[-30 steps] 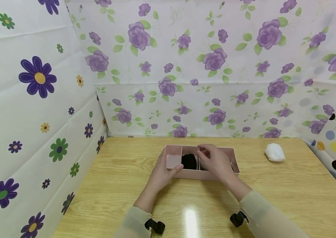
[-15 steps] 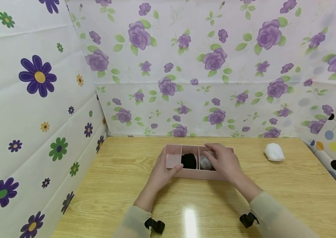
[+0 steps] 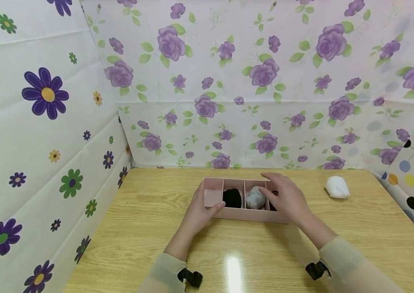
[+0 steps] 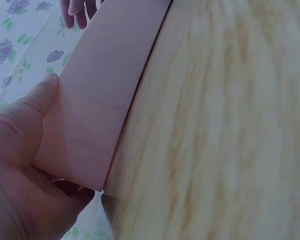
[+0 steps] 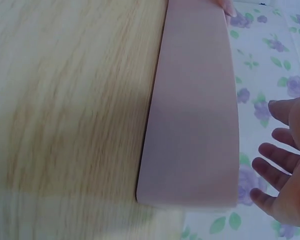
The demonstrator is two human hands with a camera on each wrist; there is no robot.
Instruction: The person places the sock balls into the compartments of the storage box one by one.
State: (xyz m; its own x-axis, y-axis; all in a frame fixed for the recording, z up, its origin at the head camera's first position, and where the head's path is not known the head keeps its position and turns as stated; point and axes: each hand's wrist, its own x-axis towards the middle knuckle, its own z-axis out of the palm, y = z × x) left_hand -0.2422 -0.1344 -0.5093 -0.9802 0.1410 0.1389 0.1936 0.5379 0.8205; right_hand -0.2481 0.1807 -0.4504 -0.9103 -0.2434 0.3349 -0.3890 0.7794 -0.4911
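A pink divided storage box (image 3: 243, 214) stands on the wooden table. My left hand (image 3: 200, 211) holds its left end, thumb over the front rim and fingers round the end wall, as the left wrist view confirms. The leftmost compartment is bare. Beside it sit a balled black cloth (image 3: 232, 198) and then a balled grey-white cloth (image 3: 255, 198). A dark bundle (image 3: 272, 195) in the rightmost compartment is partly hidden by my right hand (image 3: 287, 199), which hovers over that end with fingers loosely spread and nothing in them.
A white balled cloth (image 3: 337, 187) lies on the table (image 3: 338, 232) to the right of the box. Flower-patterned sheets (image 3: 228, 81) hang behind the table and along its left side.
My right hand has moved right, off the grey-white cloth and over the rightmost compartment, so the grey-white cloth now shows in full. The left hand and the box have stayed put.
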